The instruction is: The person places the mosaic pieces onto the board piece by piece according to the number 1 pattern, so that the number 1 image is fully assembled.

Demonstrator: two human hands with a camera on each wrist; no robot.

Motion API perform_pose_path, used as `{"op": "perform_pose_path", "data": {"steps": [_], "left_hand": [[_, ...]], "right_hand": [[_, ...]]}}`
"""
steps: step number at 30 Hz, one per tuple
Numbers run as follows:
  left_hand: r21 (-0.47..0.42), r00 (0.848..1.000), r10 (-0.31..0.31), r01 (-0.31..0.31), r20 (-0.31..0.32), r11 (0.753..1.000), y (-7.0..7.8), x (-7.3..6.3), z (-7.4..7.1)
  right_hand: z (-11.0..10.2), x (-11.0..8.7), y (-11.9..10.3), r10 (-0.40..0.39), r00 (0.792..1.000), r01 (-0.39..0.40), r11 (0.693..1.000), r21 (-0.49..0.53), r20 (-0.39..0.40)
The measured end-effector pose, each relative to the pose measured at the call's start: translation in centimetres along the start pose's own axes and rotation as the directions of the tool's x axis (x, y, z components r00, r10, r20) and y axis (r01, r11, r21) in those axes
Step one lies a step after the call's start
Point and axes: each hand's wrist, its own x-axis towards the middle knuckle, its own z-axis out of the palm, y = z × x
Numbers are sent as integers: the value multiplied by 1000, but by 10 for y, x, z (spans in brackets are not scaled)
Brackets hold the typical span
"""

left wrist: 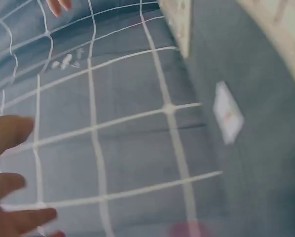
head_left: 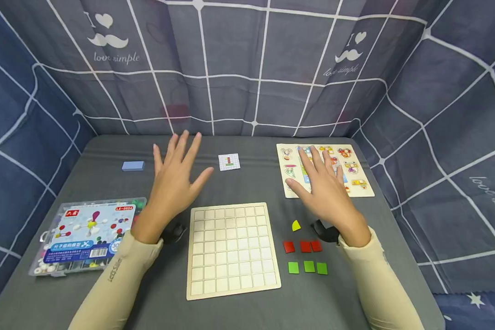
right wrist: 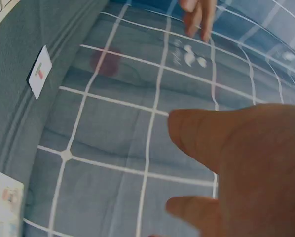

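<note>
Head cam on my end shows both hands up, fingers spread wide, gripping nothing. Call the wooden grid board (head_left: 233, 251) the clock's centre: left hand (head_left: 174, 185) hovers around 10:30, right hand (head_left: 326, 191) at 2, overlapping the picture puzzle board (head_left: 365, 191) onscreen. Pattern card (head_left: 228, 162)'s at 12. Red squares (head_left: 305, 246) and green squares (head_left: 309, 266) sit roughly at 3, yellow quarter-circle (head_left: 295, 225) nearer 2. Molecular model kit (head_left: 86, 229)'s about 9.
</note>
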Motion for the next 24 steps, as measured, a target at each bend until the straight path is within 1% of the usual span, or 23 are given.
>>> {"op": "perform_pose_path", "data": {"steps": [1,2,3,5,6,8,10,12,15,18,21,24], "left_hand": [[-42,998,30,-32,-54,999,-6,-9,6],[-81,994,53,-60,-95,995,-12,-19,11],[-116,990,66,-80,-123,990,-18,-28,16],[-177,987,60,-86,-148,980,-28,-46,25],[-200,988,45,-74,-147,977,-33,-54,29],[-236,990,-1,-32,-139,971,-42,-70,39],[-279,990,-57,19,-127,960,-49,-83,48],[-308,991,-86,51,-104,950,-54,-95,58],[-334,994,-94,67,-63,940,-58,-108,66],[-327,994,-104,85,-41,941,-63,-118,69],[-324,993,-122,112,-10,939,-69,-125,71],[-312,990,-123,138,67,940,-77,-131,69]], "right_hand": [[3,-6,5,-20,1000,20,999,29,-13],[7,-12,10,-44,999,46,997,60,-26],[11,-17,15,-69,997,72,993,96,-34],[20,-26,27,-110,993,115,980,164,-37],[25,-30,34,-126,992,129,972,195,-31],[37,-35,48,-151,989,149,959,243,-10],[49,-38,64,-165,986,156,948,278,10],[62,-38,82,-176,984,163,937,308,14],[81,-39,106,-184,982,158,913,375,34],[96,-42,124,-186,979,135,898,419,84],[102,-44,132,-181,976,106,885,453,124],[108,-45,132,-141,980,57,878,475,143]]}}
